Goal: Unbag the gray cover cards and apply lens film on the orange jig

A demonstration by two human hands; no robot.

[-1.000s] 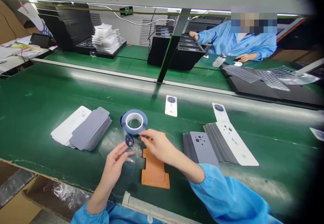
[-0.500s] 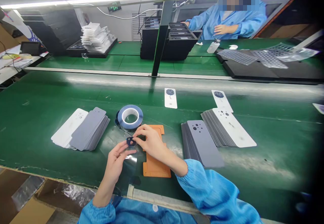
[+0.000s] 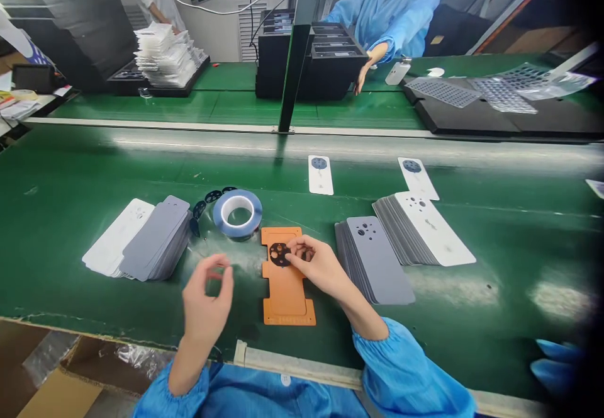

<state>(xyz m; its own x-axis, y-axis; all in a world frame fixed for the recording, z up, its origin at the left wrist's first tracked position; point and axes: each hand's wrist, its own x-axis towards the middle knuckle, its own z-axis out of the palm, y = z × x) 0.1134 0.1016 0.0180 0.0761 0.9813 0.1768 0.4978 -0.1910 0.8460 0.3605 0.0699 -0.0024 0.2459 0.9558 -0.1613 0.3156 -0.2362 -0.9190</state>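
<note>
My right hand (image 3: 318, 264) pinches the edge of a black round sticker with holes (image 3: 279, 254) between thumb and fingertips. The sticker is over the upper part of an orange jig (image 3: 287, 298); whether it touches the surface I cannot tell. My left hand (image 3: 207, 298) hovers to the left of the jig, fingers curved and slightly blurred, with nothing visible in them. Behind it lies a roll of blue tape (image 3: 237, 214) with a white core. A strip of similar black round stickers (image 3: 199, 209) curls out from the roll's left side.
Stacks of grey phone-shaped sheets stand left (image 3: 155, 242) and right (image 3: 377, 267), beside white-topped stacks (image 3: 117, 235) (image 3: 434, 229). Two white cards (image 3: 321, 182) (image 3: 419, 182) lie farther back. Beyond a post (image 3: 297, 53), a co-worker's hand (image 3: 365, 75) is beside black trays (image 3: 283, 78).
My right hand has moved right with the black sticker, from beside the tape roll to over the jig. My left hand has let go of the sticker and drawn back left.
</note>
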